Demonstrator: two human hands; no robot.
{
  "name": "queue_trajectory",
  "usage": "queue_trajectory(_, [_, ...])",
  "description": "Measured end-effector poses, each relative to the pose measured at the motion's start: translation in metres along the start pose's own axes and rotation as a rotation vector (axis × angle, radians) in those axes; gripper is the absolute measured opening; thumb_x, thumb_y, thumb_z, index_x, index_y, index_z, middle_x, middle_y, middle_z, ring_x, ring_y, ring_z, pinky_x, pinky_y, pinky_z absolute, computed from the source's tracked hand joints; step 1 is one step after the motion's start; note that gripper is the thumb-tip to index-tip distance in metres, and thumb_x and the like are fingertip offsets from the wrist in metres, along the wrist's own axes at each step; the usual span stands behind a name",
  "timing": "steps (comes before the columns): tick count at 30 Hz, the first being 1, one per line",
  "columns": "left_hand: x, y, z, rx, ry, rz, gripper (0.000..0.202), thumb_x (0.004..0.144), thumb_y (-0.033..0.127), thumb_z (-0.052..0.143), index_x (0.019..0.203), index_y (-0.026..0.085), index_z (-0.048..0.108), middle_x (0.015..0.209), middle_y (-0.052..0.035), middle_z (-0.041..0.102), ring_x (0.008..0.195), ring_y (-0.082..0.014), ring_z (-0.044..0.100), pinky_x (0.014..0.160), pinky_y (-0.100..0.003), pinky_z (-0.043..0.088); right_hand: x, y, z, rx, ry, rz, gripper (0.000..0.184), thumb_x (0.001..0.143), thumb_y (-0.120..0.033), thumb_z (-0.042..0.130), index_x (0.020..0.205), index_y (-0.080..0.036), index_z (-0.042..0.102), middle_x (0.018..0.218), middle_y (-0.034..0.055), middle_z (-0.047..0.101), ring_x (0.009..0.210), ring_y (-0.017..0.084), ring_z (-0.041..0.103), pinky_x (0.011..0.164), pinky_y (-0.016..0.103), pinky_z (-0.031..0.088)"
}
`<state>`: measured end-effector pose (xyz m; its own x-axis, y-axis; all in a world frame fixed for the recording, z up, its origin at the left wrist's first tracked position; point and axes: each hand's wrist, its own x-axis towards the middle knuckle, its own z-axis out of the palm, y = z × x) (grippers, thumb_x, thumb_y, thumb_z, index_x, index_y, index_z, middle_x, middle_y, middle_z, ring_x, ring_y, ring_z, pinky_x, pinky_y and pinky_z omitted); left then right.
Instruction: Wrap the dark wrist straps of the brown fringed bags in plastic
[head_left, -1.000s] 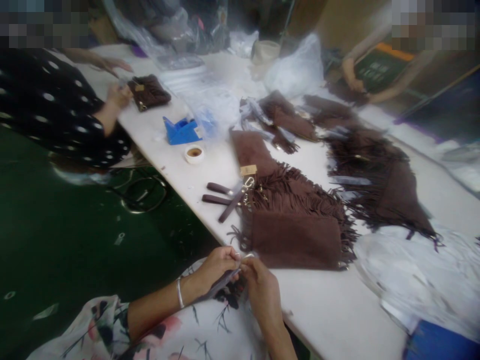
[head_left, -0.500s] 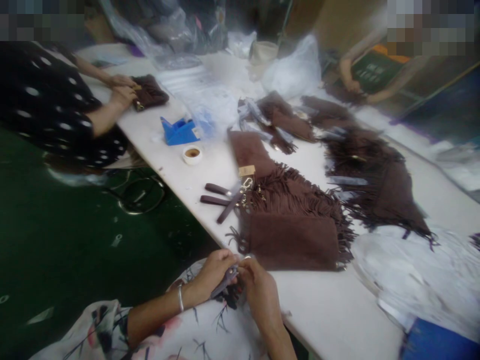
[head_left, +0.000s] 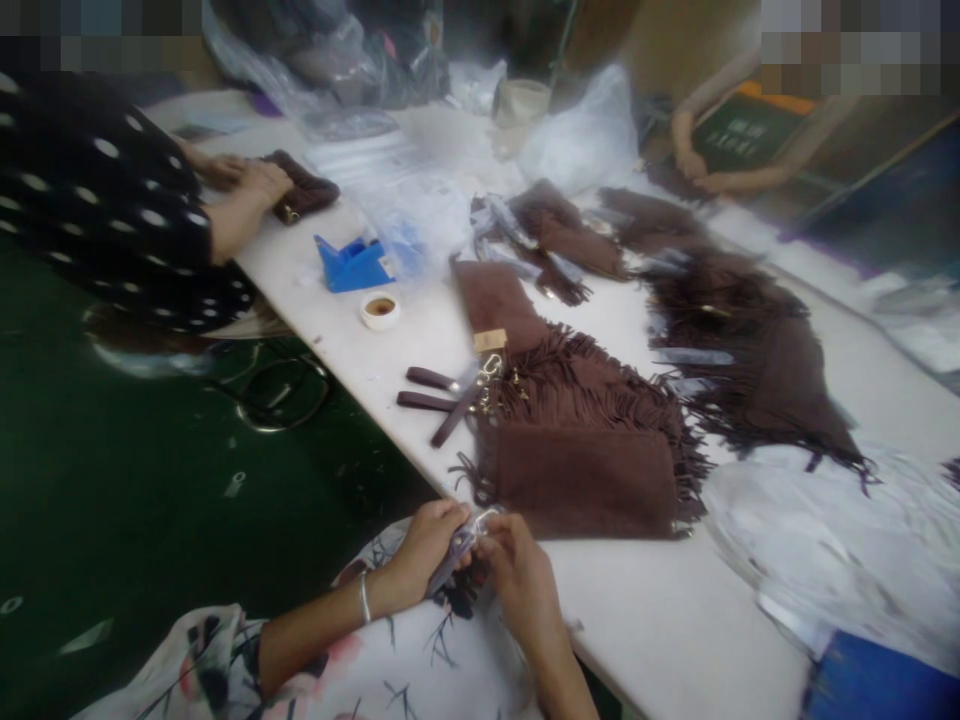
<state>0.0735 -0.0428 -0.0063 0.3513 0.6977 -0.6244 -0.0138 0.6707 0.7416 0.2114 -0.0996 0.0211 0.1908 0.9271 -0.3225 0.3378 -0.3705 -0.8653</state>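
My left hand [head_left: 420, 550] and my right hand [head_left: 514, 570] meet at the near edge of the white table [head_left: 645, 610], both pinched on a narrow brown strap [head_left: 452, 553] with a small metal fitting at its upper end. Just beyond my hands lies a brown suede fringed bag [head_left: 585, 450] with gold hardware and a paper tag [head_left: 489, 340]. Loose brown straps [head_left: 439, 390] lie to its left.
More brown fringed bags [head_left: 750, 340] and clear plastic bags [head_left: 825, 540] cover the right of the table. A blue tape dispenser [head_left: 351, 265] and a tape roll [head_left: 379, 311] sit further back. A person in a dotted black top [head_left: 112, 220] handles a small brown bag [head_left: 304, 190]; another person's arms [head_left: 720, 180] rest at the far side.
My hands stay together on the strap, its end shifting slightly between the fingers. The person on the left has brought both hands over the small brown bag.
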Motion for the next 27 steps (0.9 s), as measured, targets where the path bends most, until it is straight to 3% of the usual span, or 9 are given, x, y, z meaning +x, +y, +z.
queue_trajectory(3, [0.0, -0.001, -0.001, -0.118, -0.053, -0.034, 0.034, 0.082, 0.046, 0.061, 0.077, 0.013, 0.061, 0.057, -0.003, 0.06, 0.047, -0.0107, 0.054, 0.045, -0.018, 0.038, 0.0, 0.004, 0.001, 0.048, -0.019, 0.001, 0.016, 0.09, -0.029, 0.044, 0.1, -0.022, 0.054, 0.081, 0.0027, 0.07, 0.071, 0.018, 0.067, 0.064, 0.026, 0.049])
queue_trajectory(7, [0.002, 0.003, -0.001, -0.288, -0.086, -0.169, 0.027, 0.076, 0.037, 0.069, 0.077, 0.011, 0.062, 0.058, -0.0014, 0.057, 0.046, -0.0089, 0.051, 0.042, -0.017, 0.035, -0.002, 0.0, 0.0, -0.063, -0.004, 0.0, 0.024, 0.09, -0.028, 0.043, 0.111, -0.022, 0.053, 0.083, 0.0025, 0.071, 0.072, 0.019, 0.068, 0.063, 0.026, 0.048])
queue_trajectory(12, [0.005, 0.015, -0.004, -0.272, -0.13, -0.328, 0.021, 0.069, 0.028, 0.073, 0.073, 0.009, 0.064, 0.056, -0.0023, 0.057, 0.043, -0.0076, 0.05, 0.04, -0.015, 0.033, -0.006, -0.005, 0.0, -0.219, -0.014, -0.05, 0.04, 0.092, -0.029, 0.039, 0.129, -0.023, 0.052, 0.091, 0.0045, 0.073, 0.074, 0.02, 0.069, 0.063, 0.025, 0.048])
queue_trajectory(19, [0.006, 0.015, -0.01, -0.159, -0.131, -0.406, 0.01, 0.073, 0.02, 0.067, 0.07, 0.01, 0.065, 0.053, -0.0028, 0.058, 0.039, -0.0074, 0.049, 0.037, -0.014, 0.033, -0.009, 0.005, 0.007, -0.289, 0.009, -0.084, 0.04, 0.093, -0.024, 0.036, 0.127, -0.024, 0.058, 0.09, 0.0042, 0.073, 0.071, 0.018, 0.069, 0.063, 0.023, 0.049])
queue_trajectory(27, [0.005, 0.023, -0.013, -0.26, -0.195, -0.604, 0.01, 0.073, 0.017, 0.069, 0.071, 0.009, 0.063, 0.055, -0.0055, 0.062, 0.04, -0.0097, 0.053, 0.038, -0.016, 0.038, -0.007, 0.005, 0.0, -0.257, -0.028, -0.208, 0.04, 0.09, -0.017, 0.037, 0.117, -0.022, 0.066, 0.102, 0.0068, 0.072, 0.083, 0.019, 0.069, 0.074, 0.026, 0.051])
